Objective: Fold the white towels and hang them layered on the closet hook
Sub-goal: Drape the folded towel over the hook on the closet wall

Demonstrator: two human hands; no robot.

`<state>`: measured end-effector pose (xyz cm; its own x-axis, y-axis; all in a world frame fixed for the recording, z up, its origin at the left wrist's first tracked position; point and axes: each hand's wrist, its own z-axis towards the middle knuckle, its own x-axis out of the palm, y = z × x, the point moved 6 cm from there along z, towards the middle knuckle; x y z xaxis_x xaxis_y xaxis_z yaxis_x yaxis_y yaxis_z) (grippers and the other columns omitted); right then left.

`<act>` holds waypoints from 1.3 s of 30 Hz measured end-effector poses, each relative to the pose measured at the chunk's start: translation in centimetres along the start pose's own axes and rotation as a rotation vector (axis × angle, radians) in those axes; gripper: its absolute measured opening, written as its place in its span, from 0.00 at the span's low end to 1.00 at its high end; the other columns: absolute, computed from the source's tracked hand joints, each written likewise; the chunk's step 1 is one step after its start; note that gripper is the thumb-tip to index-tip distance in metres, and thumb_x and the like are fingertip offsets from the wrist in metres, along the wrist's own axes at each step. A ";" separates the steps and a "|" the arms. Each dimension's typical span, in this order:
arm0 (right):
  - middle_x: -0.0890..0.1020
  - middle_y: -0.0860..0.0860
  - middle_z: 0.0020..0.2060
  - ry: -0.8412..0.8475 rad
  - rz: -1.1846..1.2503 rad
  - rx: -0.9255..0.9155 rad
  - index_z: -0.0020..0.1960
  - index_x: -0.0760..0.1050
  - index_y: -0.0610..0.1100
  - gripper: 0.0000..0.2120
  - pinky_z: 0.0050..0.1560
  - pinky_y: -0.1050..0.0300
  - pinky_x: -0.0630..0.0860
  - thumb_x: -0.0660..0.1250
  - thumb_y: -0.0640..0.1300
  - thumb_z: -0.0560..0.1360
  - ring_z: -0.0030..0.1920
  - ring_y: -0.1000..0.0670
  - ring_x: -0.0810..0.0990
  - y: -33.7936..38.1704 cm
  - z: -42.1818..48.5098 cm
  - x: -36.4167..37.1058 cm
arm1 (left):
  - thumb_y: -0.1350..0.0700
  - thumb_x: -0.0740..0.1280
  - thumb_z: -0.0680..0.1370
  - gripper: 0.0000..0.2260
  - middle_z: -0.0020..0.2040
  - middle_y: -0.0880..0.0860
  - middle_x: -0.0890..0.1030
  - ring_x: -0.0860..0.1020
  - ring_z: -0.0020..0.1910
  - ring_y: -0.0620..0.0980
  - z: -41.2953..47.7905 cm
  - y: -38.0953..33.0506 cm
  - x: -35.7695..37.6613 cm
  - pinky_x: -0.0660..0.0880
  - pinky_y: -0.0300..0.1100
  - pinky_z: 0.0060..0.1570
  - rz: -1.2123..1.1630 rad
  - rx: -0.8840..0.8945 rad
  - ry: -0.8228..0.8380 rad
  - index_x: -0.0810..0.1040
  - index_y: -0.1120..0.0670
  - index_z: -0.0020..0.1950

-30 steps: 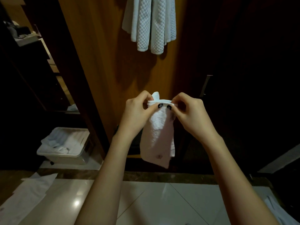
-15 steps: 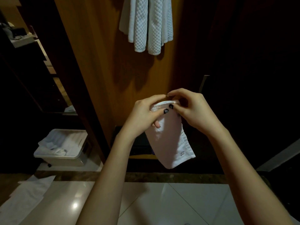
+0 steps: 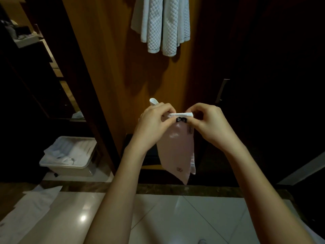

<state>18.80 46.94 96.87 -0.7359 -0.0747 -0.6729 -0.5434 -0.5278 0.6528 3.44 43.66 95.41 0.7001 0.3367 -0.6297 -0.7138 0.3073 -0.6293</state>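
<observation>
Quilted white towels (image 3: 161, 27) hang at 12 o'clock against the wooden panel (image 3: 109, 67). At 8 o'clock, a plastic bin (image 3: 70, 169) holds crumpled white linens (image 3: 70, 152). At centre, a small folded towel (image 3: 175, 148) hangs by its top edge, which the left hand (image 3: 154, 124) and right hand (image 3: 209, 124) pinch between thumbs and curled fingers, thumb tips side by side.

Everything is dim and warm. Light from above leaves a small glare spot on the glossy tiled floor (image 3: 158, 217). The hanging towels (image 3: 161, 27) throw soft shadows on the wooden panel (image 3: 112, 67). The held towel (image 3: 175, 147) looks pinkish. The right side is nearly black; lines bend slightly at the edges.
</observation>
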 end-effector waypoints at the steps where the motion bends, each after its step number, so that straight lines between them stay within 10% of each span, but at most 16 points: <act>1: 0.80 0.58 0.41 0.051 -0.039 -0.033 0.46 0.78 0.51 0.02 0.40 0.71 0.72 0.70 0.45 0.76 0.43 0.61 0.78 0.3 0.0 0.2 | 0.53 0.67 0.78 0.04 0.42 0.42 0.76 0.73 0.46 0.45 -0.2 0.2 0.0 0.70 0.42 0.44 0.020 0.002 0.015 0.76 0.49 0.44; 13: 0.85 0.53 0.38 0.074 0.367 0.034 0.47 0.79 0.48 0.06 0.45 0.63 0.78 0.71 0.38 0.75 0.42 0.55 0.84 -0.4 0.2 0.3 | 0.57 0.72 0.75 0.10 0.39 0.50 0.73 0.71 0.38 0.46 -0.1 0.5 -1.8 0.65 0.36 0.38 -0.148 0.099 -0.010 0.73 0.55 0.37; 17: 0.85 0.45 0.44 0.032 0.504 0.075 0.48 0.81 0.40 0.03 0.54 0.49 0.80 0.71 0.36 0.75 0.49 0.47 0.84 -0.3 0.7 0.2 | 0.57 0.72 0.74 0.11 0.37 0.52 0.72 0.70 0.36 0.48 0.0 -0.8 -2.3 0.65 0.42 0.36 -0.247 0.151 -0.031 0.71 0.54 0.36; 21: 0.82 0.47 0.58 0.070 0.586 0.088 0.48 0.81 0.36 0.03 0.62 0.55 0.77 0.71 0.35 0.74 0.60 0.53 0.80 0.1 1.0 0.7 | 0.59 0.71 0.74 0.11 0.38 0.54 0.73 0.71 0.36 0.54 0.1 -1.1 -2.7 0.67 0.50 0.36 -0.332 0.151 -0.033 0.71 0.57 0.36; 28: 0.84 0.49 0.40 0.000 0.674 0.072 0.43 0.79 0.40 0.03 0.48 0.60 0.79 0.72 0.35 0.74 0.43 0.53 0.83 0.4 1.3 1.1 | 0.56 0.72 0.73 0.10 0.40 0.48 0.73 0.72 0.38 0.46 0.9 0.0 -2.8 0.68 0.42 0.38 -0.431 0.074 -0.032 0.71 0.52 0.39; 34: 0.82 0.47 0.37 -0.148 0.711 0.107 0.41 0.77 0.39 0.05 0.41 0.60 0.78 0.73 0.34 0.73 0.39 0.53 0.81 -0.3 2.5 0.3 | 0.60 0.69 0.76 0.19 0.63 0.41 0.77 0.74 0.64 0.38 -0.4 0.2 -1.7 0.72 0.30 0.56 -0.615 0.081 0.018 0.78 0.40 0.62; 39: 0.82 0.46 0.38 -0.197 0.705 0.121 0.41 0.77 0.40 0.06 0.45 0.57 0.79 0.74 0.37 0.73 0.42 0.50 0.82 -0.6 3.8 0.1 | 0.65 0.69 0.76 0.13 0.59 0.55 0.80 0.79 0.59 0.44 0.1 1.0 -0.4 0.74 0.32 0.53 -0.635 -0.032 -0.025 0.83 0.48 0.54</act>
<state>17.49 50.52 97.69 -0.9792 -0.2025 -0.0129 0.0522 -0.3129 0.9484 2.43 43.90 95.05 0.9859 0.1184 -0.1185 -0.1583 0.4270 -0.8903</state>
